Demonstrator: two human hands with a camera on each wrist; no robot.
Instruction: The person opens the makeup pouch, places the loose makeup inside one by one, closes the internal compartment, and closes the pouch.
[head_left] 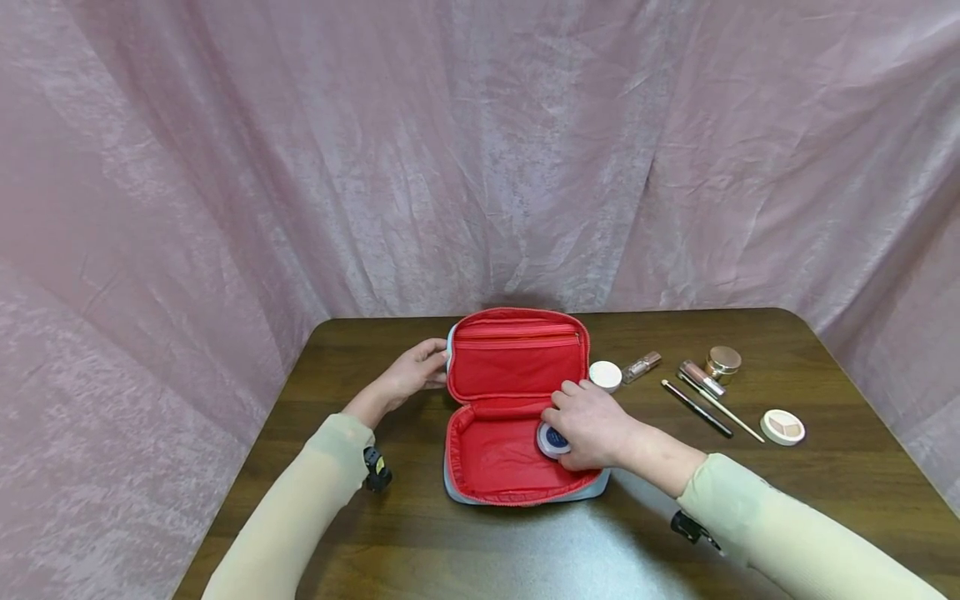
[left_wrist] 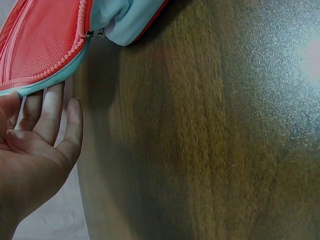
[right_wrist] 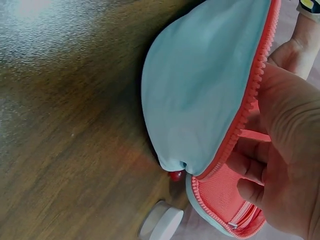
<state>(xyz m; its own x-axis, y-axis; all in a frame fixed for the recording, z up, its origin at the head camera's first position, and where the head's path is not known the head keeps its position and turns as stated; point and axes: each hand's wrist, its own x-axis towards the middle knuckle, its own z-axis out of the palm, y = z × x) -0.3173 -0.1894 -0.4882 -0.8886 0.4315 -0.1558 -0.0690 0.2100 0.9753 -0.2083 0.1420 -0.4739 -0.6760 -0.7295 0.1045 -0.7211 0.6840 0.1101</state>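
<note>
A light blue cosmetic bag (head_left: 495,454) with a red lining lies unzipped on the table, its lid (head_left: 517,375) standing up at the back. My left hand (head_left: 411,371) holds the lid by its left edge; in the left wrist view the fingers (left_wrist: 52,112) pass behind the fabric and the thumb is in front. Inside the bag's right side, my right hand (head_left: 596,427) grips a round white container (head_left: 550,446) with a dark blue label. That container is hidden in the right wrist view, where the bag's side wall (right_wrist: 200,85) stands in front of the fingertips.
Right of the bag on the wooden table (head_left: 750,517) are a white round jar (head_left: 605,375), a small clear tube (head_left: 642,367), a lip gloss tube (head_left: 702,379), a gold-lidded jar (head_left: 723,361), a dark pencil (head_left: 697,408), a thin brush (head_left: 723,407) and a three-colour palette (head_left: 782,427). A pink curtain (head_left: 480,167) hangs behind.
</note>
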